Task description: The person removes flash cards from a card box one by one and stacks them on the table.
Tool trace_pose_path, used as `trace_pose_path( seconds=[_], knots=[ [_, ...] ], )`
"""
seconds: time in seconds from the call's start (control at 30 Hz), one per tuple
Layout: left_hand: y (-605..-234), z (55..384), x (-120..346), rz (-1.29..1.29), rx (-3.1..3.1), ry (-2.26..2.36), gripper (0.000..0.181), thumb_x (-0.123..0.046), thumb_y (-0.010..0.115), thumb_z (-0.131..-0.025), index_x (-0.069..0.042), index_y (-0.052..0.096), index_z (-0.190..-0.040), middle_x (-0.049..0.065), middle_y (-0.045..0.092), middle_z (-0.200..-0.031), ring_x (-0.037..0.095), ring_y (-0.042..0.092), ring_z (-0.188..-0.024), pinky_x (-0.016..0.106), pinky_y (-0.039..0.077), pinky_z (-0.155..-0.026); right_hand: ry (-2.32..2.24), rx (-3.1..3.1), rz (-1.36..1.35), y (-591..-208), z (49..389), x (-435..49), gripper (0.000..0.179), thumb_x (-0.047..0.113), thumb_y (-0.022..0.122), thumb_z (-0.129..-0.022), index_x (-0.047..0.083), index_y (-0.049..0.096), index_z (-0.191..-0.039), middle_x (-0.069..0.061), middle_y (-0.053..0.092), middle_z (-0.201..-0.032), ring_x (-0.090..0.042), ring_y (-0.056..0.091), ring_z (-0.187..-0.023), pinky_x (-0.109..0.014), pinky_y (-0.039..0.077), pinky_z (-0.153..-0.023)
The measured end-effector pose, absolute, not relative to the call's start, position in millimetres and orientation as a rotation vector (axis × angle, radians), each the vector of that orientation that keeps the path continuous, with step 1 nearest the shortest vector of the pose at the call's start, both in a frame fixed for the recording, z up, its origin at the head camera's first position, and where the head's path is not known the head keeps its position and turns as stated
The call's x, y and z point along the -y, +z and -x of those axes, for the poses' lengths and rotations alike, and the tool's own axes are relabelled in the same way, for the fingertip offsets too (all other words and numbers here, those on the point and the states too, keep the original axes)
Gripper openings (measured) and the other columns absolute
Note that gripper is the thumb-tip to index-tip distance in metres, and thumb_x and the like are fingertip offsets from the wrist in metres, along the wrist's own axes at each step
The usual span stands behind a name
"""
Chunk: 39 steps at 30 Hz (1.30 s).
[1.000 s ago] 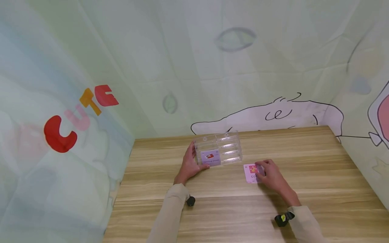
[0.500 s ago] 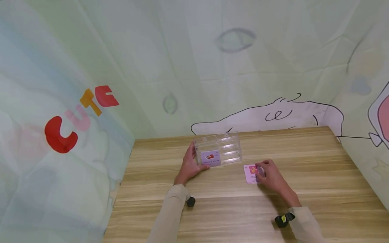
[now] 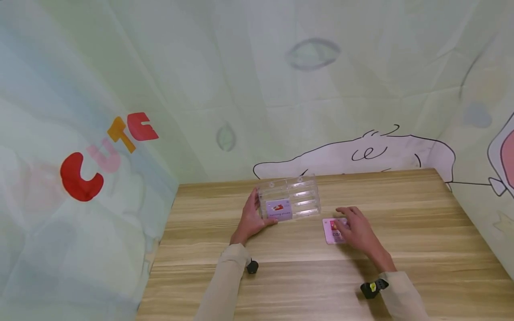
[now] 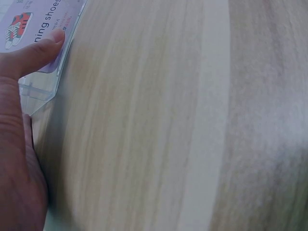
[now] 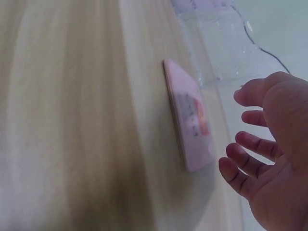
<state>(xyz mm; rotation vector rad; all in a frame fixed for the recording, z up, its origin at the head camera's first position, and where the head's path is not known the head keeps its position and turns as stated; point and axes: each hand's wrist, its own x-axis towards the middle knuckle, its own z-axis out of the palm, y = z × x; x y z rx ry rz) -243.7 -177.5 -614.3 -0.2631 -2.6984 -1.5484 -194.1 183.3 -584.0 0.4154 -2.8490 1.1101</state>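
On the table, my left hand grips the left side of a clear plastic rack with several slots. Its thumb lies over the lower edge of a purple card picturing red shoes, which sits in the rack's lower left slot. In the left wrist view, that card shows part of the words "running shoes". My right hand hovers over a pink card lying flat on the table. The right wrist view shows loosely bent fingers, apart from the pink card and holding nothing.
The wooden table runs back to a printed cloth backdrop, with another side of cloth at the left. The rack stands close to the table's back edge. A small black device is strapped to the right wrist.
My right fingertips have lifted and spread slightly from the pink card's upper right edge. The left hand and the rack have stayed in place.
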Motion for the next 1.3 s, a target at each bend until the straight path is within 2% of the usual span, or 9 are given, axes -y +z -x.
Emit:
trace_pose_path(
  seconds=[0.07, 0.2, 0.3, 0.6, 0.83, 1.3],
  knots=[
    [-613.6, 243.0, 177.2, 0.263, 2.696, -1.550, 0.132, -0.020, 0.101, -0.066, -0.009, 0.014, -0.165, 0.018, 0.040, -0.157, 0.030, 0.041, -0.146, 0.033, 0.034, -0.121, 1.132, 2.818, -0.452, -580.1, 196.8, -179.0, 0.039, 0.012, 0.071, -0.098, -0.003, 0.063, -0.134, -0.022, 0.062, -0.124, -0.028, 0.061, -0.094, -0.045, 0.058, -0.079],
    [-612.7, 241.9, 177.0, 0.262, 2.688, -1.555, 0.131, -0.019, 0.101, -0.066, -0.008, 0.014, -0.164, 0.019, 0.040, -0.157, 0.031, 0.041, -0.146, 0.036, 0.035, -0.121, 1.201, 2.760, -0.525, -573.1, 202.5, -165.8, 0.035, 0.010, 0.072, -0.098, -0.002, 0.065, -0.130, -0.017, 0.068, -0.113, -0.021, 0.062, -0.087, -0.035, 0.057, -0.069],
    [-613.5, 242.1, 177.0, 0.263, 2.684, -1.553, 0.131, -0.019, 0.101, -0.067, -0.008, 0.015, -0.164, 0.019, 0.040, -0.157, 0.031, 0.041, -0.146, 0.036, 0.035, -0.121, 1.247, 2.724, -0.585, -569.5, 206.1, -153.4, 0.034, 0.011, 0.072, -0.098, -0.002, 0.066, -0.130, -0.012, 0.069, -0.109, -0.018, 0.062, -0.086, -0.030, 0.056, -0.068],
    [-615.2, 242.0, 176.7, 0.259, 2.699, -1.553, 0.131, -0.022, 0.101, -0.067, -0.010, 0.014, -0.165, 0.018, 0.039, -0.157, 0.030, 0.040, -0.146, 0.035, 0.035, -0.121, 1.341, 2.673, -0.753, -566.4, 215.8, -115.7, 0.032, 0.011, 0.072, -0.098, -0.001, 0.066, -0.128, -0.007, 0.069, -0.106, -0.015, 0.063, -0.084, -0.032, 0.058, -0.072],
    [-614.3, 244.1, 177.7, 0.263, 2.703, -1.539, 0.132, -0.023, 0.101, -0.067, -0.011, 0.014, -0.165, 0.017, 0.039, -0.158, 0.029, 0.041, -0.146, 0.033, 0.035, -0.121, 1.389, 2.660, -0.845, -564.1, 226.3, -89.9, 0.038, 0.010, 0.072, -0.098, 0.000, 0.064, -0.134, -0.008, 0.070, -0.105, -0.014, 0.063, -0.083, -0.031, 0.057, -0.071],
    [-614.2, 244.6, 178.2, 0.270, 2.701, -1.535, 0.130, -0.028, 0.101, -0.068, -0.011, 0.015, -0.165, 0.014, 0.040, -0.157, 0.025, 0.041, -0.146, 0.032, 0.035, -0.121, 1.399, 2.772, -0.834, -567.1, 234.2, -75.7, 0.043, 0.012, 0.069, -0.100, 0.005, 0.058, -0.141, -0.011, 0.068, -0.107, -0.016, 0.063, -0.082, -0.031, 0.058, -0.071]
  ],
)
